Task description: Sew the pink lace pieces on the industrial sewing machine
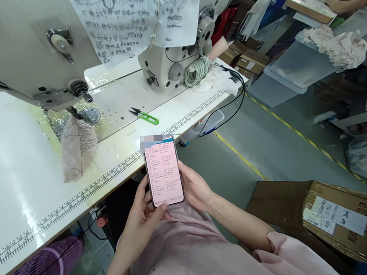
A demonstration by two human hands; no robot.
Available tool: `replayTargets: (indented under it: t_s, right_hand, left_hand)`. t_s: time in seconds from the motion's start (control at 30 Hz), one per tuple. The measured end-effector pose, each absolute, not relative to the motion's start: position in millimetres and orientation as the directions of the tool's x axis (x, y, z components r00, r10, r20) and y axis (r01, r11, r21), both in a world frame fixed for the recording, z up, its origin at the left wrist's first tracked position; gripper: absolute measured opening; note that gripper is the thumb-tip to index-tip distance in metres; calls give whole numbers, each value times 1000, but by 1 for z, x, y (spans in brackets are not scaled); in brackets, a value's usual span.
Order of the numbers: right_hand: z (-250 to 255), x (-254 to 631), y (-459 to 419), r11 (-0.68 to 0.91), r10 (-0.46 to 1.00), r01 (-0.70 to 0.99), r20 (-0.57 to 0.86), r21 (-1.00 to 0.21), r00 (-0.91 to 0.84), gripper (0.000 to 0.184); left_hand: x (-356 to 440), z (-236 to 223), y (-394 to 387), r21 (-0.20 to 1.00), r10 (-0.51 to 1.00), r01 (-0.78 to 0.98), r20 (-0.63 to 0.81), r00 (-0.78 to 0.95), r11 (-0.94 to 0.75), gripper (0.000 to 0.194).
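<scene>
A smartphone (164, 174) with a lit pinkish screen full of small text lies between my two hands, above my lap. My left hand (146, 208) is closed round its lower left side, the thumb resting at the bottom of the screen. Along the phone's right edge my right hand (194, 186) grips it, with its fingers partly hidden behind. Beyond the phone, green thread snips (145, 115) lie on the sewing machine bed. A piece of light beige fabric (75, 150) sits beneath the presser foot (76, 113).
The sewing machine (16, 48) has handwritten papers (127, 24) hung on it. A ruler strip (111, 171) edges the table. A coil of pale cord (196, 71) sits right of it. On the floor stand a cardboard box (281, 206) and a purple basket (45, 266).
</scene>
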State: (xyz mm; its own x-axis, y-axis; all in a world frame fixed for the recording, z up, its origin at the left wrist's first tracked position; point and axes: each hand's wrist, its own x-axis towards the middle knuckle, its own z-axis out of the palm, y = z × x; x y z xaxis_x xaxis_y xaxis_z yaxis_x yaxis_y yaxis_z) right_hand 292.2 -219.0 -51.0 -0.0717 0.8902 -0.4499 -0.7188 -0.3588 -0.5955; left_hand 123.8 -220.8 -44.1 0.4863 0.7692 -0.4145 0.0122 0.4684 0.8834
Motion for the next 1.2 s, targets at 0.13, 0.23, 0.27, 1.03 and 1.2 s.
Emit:
replayTargets:
  t_s: [0.13,0.23,0.27,1.03,1.2]
  right_hand:
    - [-51,292,-219,-357,889,-724,-453,-590,-69,46]
    - [-51,293,-219,-358,890,-725,-450,-588,-75,47]
    - [-51,293,-219,-359,891,-724,-448,-589,-77,47]
    - [-51,293,-217,-366,894,-717,-437,-593,-94,52]
    - [-50,292,-217,-366,893,-719,-440,-591,-92,52]
  left_hand:
    - [124,-44,-220,883,762,14,-413,499,469,85]
    - [124,-45,-221,881,759,12,-414,502,473,86]
    - [124,-45,-221,881,760,8,-413,502,473,85]
    - [121,-44,-221,878,763,-19,-405,503,478,83]
    - [122,-42,-221,879,777,-31,-404,483,476,86]
